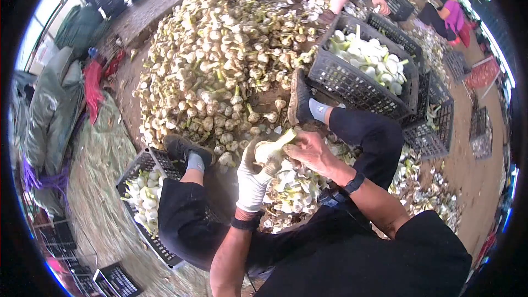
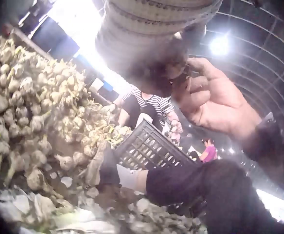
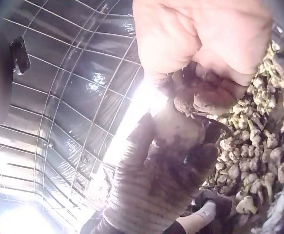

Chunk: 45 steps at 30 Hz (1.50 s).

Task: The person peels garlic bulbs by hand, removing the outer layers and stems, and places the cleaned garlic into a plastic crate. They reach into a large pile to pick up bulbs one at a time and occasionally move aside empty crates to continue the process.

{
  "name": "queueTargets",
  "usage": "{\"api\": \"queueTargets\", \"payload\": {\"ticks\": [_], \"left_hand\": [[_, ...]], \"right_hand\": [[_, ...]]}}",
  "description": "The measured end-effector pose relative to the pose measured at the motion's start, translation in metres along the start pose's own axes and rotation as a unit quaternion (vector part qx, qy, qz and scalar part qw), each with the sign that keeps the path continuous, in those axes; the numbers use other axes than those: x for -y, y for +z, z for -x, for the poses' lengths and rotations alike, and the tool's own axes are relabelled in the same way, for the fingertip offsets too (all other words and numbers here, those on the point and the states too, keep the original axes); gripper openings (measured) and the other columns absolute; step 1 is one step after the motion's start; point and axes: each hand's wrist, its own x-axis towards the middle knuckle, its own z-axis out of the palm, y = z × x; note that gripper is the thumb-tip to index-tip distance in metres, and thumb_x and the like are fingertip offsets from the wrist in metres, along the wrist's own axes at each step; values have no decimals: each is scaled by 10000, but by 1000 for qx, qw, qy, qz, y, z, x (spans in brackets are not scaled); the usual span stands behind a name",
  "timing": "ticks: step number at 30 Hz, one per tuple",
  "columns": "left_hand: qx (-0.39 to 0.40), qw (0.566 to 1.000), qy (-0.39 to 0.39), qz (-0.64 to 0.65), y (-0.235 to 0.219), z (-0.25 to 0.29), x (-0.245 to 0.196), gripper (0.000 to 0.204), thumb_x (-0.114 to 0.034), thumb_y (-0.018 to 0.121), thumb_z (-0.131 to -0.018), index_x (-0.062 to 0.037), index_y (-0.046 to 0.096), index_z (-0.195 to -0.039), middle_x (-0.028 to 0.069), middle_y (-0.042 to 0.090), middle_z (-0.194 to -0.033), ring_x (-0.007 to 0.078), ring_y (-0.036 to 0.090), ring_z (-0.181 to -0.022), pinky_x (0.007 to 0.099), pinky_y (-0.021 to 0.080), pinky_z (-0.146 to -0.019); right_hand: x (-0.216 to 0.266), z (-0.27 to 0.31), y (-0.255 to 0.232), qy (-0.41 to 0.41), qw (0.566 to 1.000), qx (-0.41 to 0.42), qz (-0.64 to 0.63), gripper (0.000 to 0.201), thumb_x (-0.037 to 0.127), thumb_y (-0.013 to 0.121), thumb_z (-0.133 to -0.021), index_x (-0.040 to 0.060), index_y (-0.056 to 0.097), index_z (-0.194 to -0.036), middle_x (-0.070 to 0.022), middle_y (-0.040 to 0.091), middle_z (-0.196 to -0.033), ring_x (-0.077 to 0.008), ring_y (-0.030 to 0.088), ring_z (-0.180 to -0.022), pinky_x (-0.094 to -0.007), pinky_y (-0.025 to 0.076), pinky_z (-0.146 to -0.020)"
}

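Observation:
In a knitted white glove, my left hand (image 1: 252,184) grips a garlic bulb (image 1: 266,152) with a short pale-green stem, held up between my knees. My bare right hand (image 1: 314,153) meets the bulb on its stem side, with thumb and fingers curled in and pinching at its outer skin. From the right wrist view, the gloved fingers (image 3: 151,180) wrap the bulb from below while the bare fingertips work against it; much of the bulb is in shadow there. Loose garlic peels (image 1: 294,190) lie heaped below both hands.
A large heap of unpeeled garlic (image 1: 203,60) spreads ahead. A black crate (image 1: 357,91) of cleaned white bulbs stands at the right, another crate (image 1: 165,159) beside my left leg. A person in a striped shirt (image 2: 151,103) sits beyond; another in purple (image 1: 454,16) is farther right.

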Motion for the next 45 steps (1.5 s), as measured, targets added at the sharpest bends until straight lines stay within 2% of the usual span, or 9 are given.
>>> {"api": "queueTargets", "payload": {"ticks": [9, 13, 27, 30, 33, 37, 39, 43, 45], "left_hand": [[-46, 973, 138, -180, 12, 18, 9, 720, -52, 813, -751, -22, 435, -1364, 85, 578, -1225, 158, 577, -1060, 296, 510, -900], [-59, 992, 53, -97, 5, 15, 3, 726, -67, 824, -743, -20, 443, -1360, 77, 588, -1215, 152, 569, -1069, 297, 502, -911], [-121, 973, 105, -168, 12, 23, 16, 756, -96, 853, -703, -20, 470, -1351, 58, 570, -1201, 143, 565, -1046, 267, 495, -878], [-125, 979, 101, -126, 9, 13, 13, 723, -131, 823, -765, 1, 440, -1364, 75, 620, -1132, 143, 600, -979, 277, 529, -832], [-83, 996, 11, 1, 5, 8, 4, 561, -151, 757, -842, 17, 488, -1305, 91, 629, -1096, 120, 637, -852, 242, 555, -607], [-84, 996, 14, -4, 4, 11, 6, 557, -145, 760, -837, 26, 494, -1296, 88, 629, -1097, 126, 633, -880, 248, 563, -636], [-85, 989, 65, -106, 7, 12, 5, 551, -151, 759, -831, 34, 526, -1295, 79, 627, -1100, 136, 602, -952, 275, 534, -809], [-86, 992, 53, -69, 5, 11, 4, 555, -222, 756, -844, 31, 531, -1284, 78, 630, -1086, 138, 613, -923, 282, 562, -745], [-62, 996, -41, 54, 0, 9, 1, 532, -198, 738, -863, 22, 510, -1290, 90, 624, -1095, 142, 636, -897, 275, 590, -652]], "right_hand": [[-10, 8, 21, 24, 993, -109, 44, 204, 77, 570, -879, -14, 663, -1036, 33, 604, -712, -35, 484, -523, -220, 387, -456], [-5, 6, 19, 47, 997, -65, -13, 191, 112, 572, -901, -9, 654, -1023, 19, 611, -723, -42, 503, -530, -222, 388, -459], [-12, 0, 28, 19, 986, -103, 127, 228, 160, 620, -911, 9, 646, -1081, 33, 634, -873, -14, 505, -647, -200, 413, -551], [-8, -4, 23, 37, 997, -69, 23, 231, 171, 624, -926, 1, 642, -1080, 26, 622, -839, -20, 515, -618, -203, 414, -522], [-8, -3, 22, 39, 998, -43, -13, 233, 192, 616, -955, -16, 627, -1061, 5, 597, -767, -44, 526, -539, -205, 408, -449], [-1, -3, 21, 33, 998, -41, 35, 227, 186, 613, -954, -21, 623, -1048, 2, 597, -756, -45, 524, -531, -205, 415, -455], [-3, -4, 20, 58, 990, -63, 112, 226, 187, 605, -958, -23, 622, -1041, 0, 589, -725, -49, 523, -522, -206, 415, -455], [-5, -5, 20, 53, 995, -55, 63, 225, 193, 598, -964, -22, 625, -1025, 1, 586, -706, -54, 527, -525, -213, 423, -462], [-1, -6, 21, 37, 999, -30, 18, 226, 195, 591, -971, -20, 625, -1032, 2, 588, -705, -55, 530, -532, -220, 428, -470]]}}
